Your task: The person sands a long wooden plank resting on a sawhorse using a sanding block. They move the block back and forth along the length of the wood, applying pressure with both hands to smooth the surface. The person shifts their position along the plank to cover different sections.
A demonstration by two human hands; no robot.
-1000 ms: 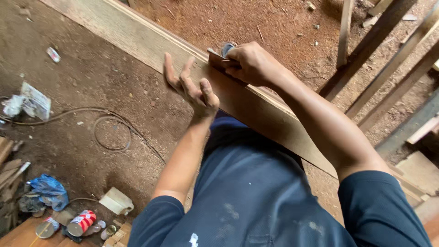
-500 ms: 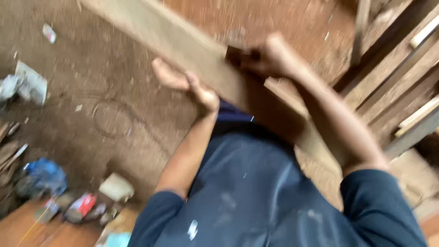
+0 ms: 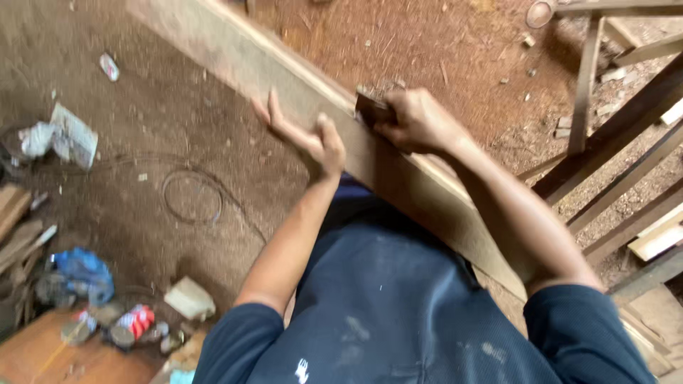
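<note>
A long plank (image 3: 299,92) runs slantwise from the top left down to the lower right, past the person's body, above a dirt floor (image 3: 142,163). The right hand (image 3: 416,122) is clenched around a small dark block (image 3: 371,110) pressed to the plank's top edge; the left hand (image 3: 313,139) lies flat on the plank's near face, fingers (image 3: 274,117) spread and gripping nothing. To do this well, I judge the block should stay flat on the edge, with the left hand bracing the plank just beside it. As for containers, a red can (image 3: 134,326) lies on its side near the floor's lower left corner, beside a blue bag (image 3: 82,274); their contents cannot be told. A wire loop (image 3: 191,198) lies on the floor.
</note>
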